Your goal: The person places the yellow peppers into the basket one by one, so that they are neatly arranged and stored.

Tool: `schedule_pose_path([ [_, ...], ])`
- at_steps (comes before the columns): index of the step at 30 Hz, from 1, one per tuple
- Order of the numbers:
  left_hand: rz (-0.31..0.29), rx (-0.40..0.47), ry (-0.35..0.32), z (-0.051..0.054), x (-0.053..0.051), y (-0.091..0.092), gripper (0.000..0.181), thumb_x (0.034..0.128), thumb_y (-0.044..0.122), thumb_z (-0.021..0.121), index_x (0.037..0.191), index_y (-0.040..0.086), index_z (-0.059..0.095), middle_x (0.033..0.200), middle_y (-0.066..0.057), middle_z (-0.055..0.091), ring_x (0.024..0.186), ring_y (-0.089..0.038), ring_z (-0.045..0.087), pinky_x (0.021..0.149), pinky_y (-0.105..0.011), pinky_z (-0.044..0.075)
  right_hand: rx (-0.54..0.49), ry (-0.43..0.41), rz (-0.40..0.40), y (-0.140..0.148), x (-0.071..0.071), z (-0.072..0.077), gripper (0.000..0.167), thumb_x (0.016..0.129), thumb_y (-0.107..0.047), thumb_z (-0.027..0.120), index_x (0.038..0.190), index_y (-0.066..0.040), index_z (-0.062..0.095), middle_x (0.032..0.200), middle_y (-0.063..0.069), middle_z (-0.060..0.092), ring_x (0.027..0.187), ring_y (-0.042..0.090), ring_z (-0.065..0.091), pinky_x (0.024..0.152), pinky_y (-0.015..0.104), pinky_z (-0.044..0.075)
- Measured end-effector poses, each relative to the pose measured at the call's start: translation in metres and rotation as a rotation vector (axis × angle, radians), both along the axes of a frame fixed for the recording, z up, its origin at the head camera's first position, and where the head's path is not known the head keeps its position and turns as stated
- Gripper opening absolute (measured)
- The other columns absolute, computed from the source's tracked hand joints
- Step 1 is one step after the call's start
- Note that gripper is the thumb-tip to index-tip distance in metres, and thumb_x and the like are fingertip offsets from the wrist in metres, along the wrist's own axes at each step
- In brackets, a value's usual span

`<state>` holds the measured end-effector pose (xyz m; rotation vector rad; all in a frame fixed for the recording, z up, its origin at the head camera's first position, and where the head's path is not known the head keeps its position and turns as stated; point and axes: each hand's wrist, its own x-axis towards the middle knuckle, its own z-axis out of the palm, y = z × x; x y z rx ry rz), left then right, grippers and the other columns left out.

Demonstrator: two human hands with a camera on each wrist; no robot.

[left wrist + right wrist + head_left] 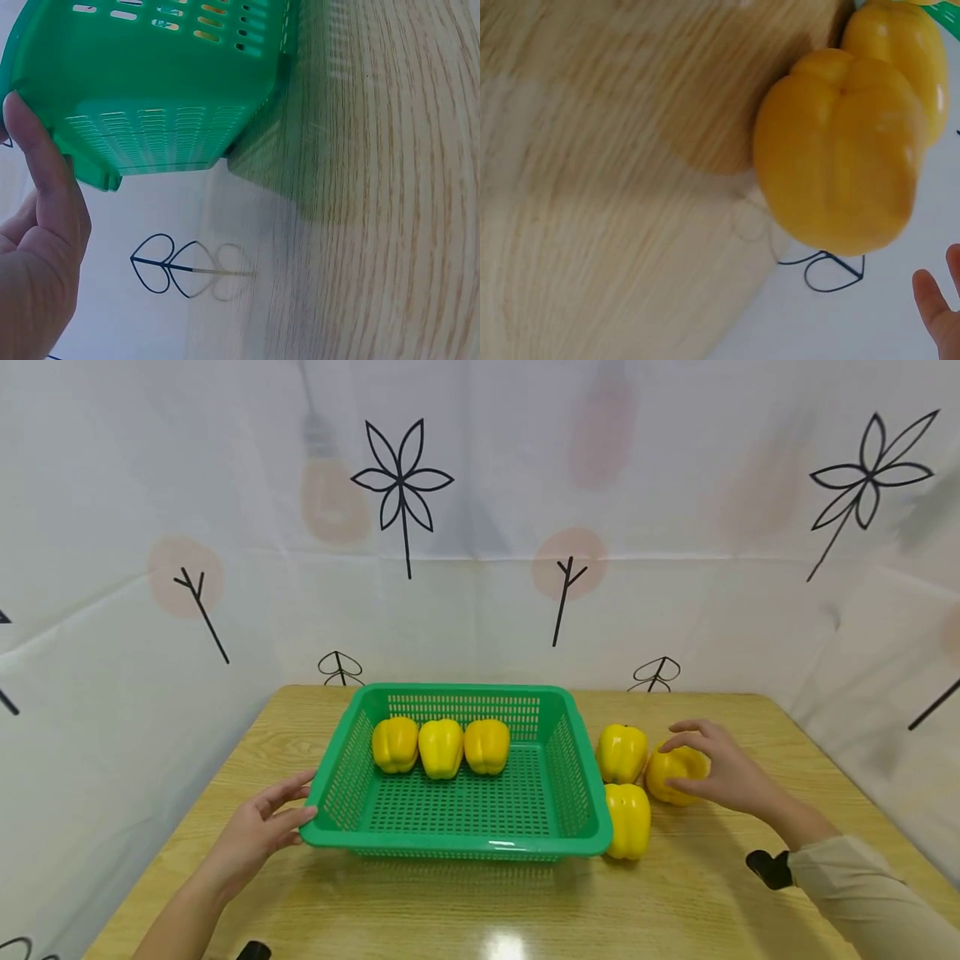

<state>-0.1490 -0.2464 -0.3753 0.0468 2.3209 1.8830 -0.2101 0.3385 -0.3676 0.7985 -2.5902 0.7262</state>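
Note:
My left hand (251, 835) holds the rim of a green plastic basket (450, 843) at its near left corner. In the left wrist view, the left hand (49, 210) has a digit against the rim of the basket (150, 82). Three yellow bell peppers (441, 748) sit in a row inside, toward the back. My right hand (731, 772) is spread about a yellow bell pepper (667, 781) on the table, thumb apart from the fingers. From the right wrist view, fingertips (928, 296) stand clear of that bell pepper (836, 157).
Two more yellow bell peppers, one behind (622, 752) and one in front (628, 822), stand close to the basket's right side. A wooden table (420, 910) bears everything. White patterned cloth (480, 610) hangs behind and at the sides.

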Motion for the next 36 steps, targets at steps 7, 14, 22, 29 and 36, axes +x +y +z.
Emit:
schedule_pose_path([
  [7,-0.005,0.004,0.01,-0.001,-0.001,0.0,0.064,0.093,0.021,0.059,0.147,0.007,0.028,0.14,-0.018,0.028,0.094,-0.01,0.056,0.076,-0.033,0.05,-0.004,-0.01,-0.02,0.008,-0.003,-0.016,0.039,0.063,-0.004,0.084,0.096,-0.01,0.063,0.12,0.024,0.043,0.107,0.048,0.037,0.077,0.066,0.033],
  [14,0.006,0.0,0.017,-0.001,-0.001,0.0,0.063,0.0927,0.022,0.06,0.146,0.007,0.029,0.14,-0.018,0.03,0.094,-0.01,0.056,0.076,-0.032,0.05,-0.02,-0.03,-0.029,0.015,-0.005,-0.027,0.041,0.063,-0.005,0.085,0.096,-0.01,0.061,0.119,0.029,0.041,0.105,0.051,0.037,0.076,0.067,0.032],
  [22,0.001,0.003,0.016,-0.001,0.0,0.0,0.063,0.0929,0.021,0.059,0.146,0.007,0.029,0.139,-0.018,0.03,0.094,-0.01,0.055,0.077,-0.033,0.05,-0.043,-0.051,-0.03,0.016,-0.007,-0.036,0.045,0.062,-0.002,0.085,0.099,-0.009,0.06,0.119,0.028,0.039,0.105,0.05,0.039,0.076,0.065,0.036],
  [29,-0.001,0.01,0.023,-0.001,0.001,0.0,0.063,0.0929,0.021,0.059,0.146,0.007,0.029,0.138,-0.018,0.031,0.093,-0.011,0.056,0.076,-0.032,0.05,-0.02,-0.042,-0.051,0.015,-0.005,-0.037,0.044,0.063,-0.003,0.084,0.099,-0.009,0.06,0.118,0.027,0.04,0.101,0.049,0.043,0.073,0.061,0.041],
  [36,0.0,0.018,0.035,-0.002,0.001,0.001,0.061,0.0927,0.019,0.059,0.145,0.006,0.03,0.136,-0.018,0.033,0.088,-0.011,0.056,0.075,-0.033,0.05,-0.019,-0.019,-0.054,0.016,-0.006,-0.035,0.044,0.061,-0.004,0.085,0.098,-0.009,0.062,0.114,0.026,0.043,0.096,0.048,0.047,0.066,0.054,0.045],
])
